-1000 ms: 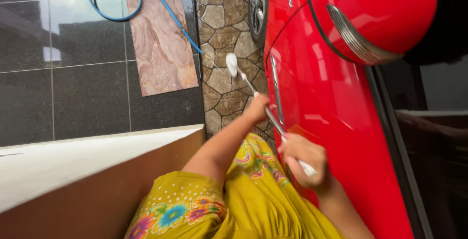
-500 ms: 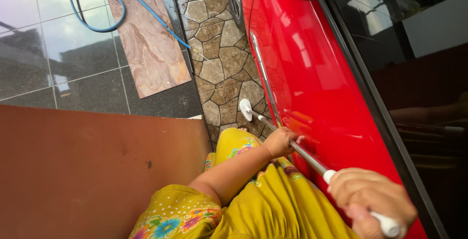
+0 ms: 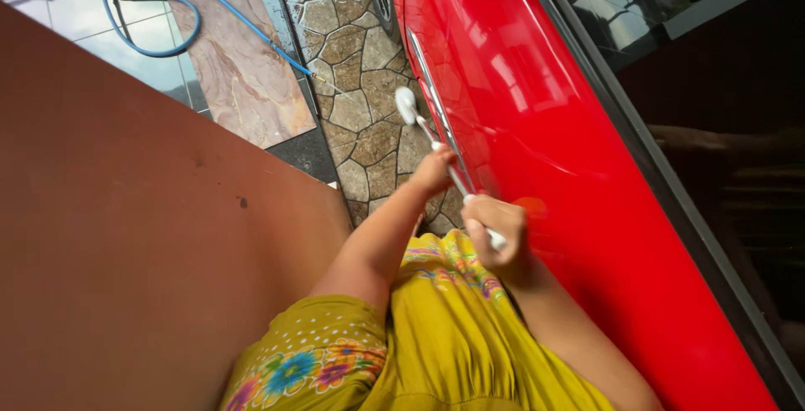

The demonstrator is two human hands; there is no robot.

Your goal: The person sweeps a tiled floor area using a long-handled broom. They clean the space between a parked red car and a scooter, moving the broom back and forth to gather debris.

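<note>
One long-handled brush (image 3: 436, 147) is gripped by two hands: the left hand (image 3: 434, 170) closed around its metal shaft, the right hand (image 3: 496, 233) clamped on the white grip. Its white head lies at 11 o'clock, beside the red car (image 3: 537, 126). Half a second ago the right hand sat lower. One blue hose (image 3: 172, 21) lies at 10 o'clock; a brown wall (image 3: 142, 235) fills the left.

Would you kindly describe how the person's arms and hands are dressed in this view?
Both the left hand and the right hand are bare, with no gloves, rings or watch visible. The forearms are uncovered too. A short sleeve of mustard-yellow fabric ends near the left elbow, printed with small white dots and blue, pink and orange flowers, matching the rest of the garment.
</note>
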